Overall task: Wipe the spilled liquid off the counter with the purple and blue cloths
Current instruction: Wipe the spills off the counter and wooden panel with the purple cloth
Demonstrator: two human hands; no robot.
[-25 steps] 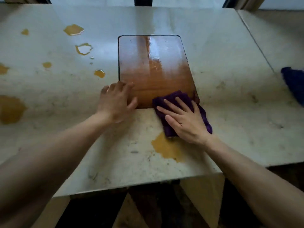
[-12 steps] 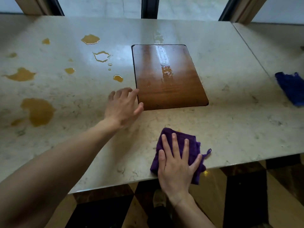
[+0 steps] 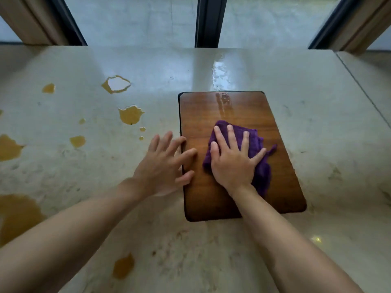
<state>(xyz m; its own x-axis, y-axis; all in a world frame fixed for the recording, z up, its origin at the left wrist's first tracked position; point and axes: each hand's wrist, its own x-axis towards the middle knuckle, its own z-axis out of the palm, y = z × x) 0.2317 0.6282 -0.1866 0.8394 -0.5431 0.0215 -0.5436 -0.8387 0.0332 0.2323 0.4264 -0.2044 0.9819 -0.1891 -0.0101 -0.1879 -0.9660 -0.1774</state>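
My right hand (image 3: 232, 159) presses flat on the purple cloth (image 3: 257, 149), which lies crumpled on the brown wooden board (image 3: 239, 111) set in the pale stone counter (image 3: 317, 134). My left hand (image 3: 163, 163) rests with fingers spread, its fingertips on the board's left edge, holding nothing. Amber spilled liquid lies in several puddles on the counter's left part: a ring-shaped one (image 3: 116, 83), one (image 3: 130, 114) near the board, a big one (image 3: 17, 216) at the left edge and one (image 3: 123, 265) near the front. The blue cloth is out of view.
A wet sheen (image 3: 221, 75) runs across the counter behind the board. A seam (image 3: 359, 85) divides the counter at the right. Window frames (image 3: 208, 20) stand behind the far edge.
My right hand has slid the purple cloth from the counter's front edge up onto the wooden board. My left hand stays at the board's left edge. The view has shifted, and the blue cloth is gone from it.
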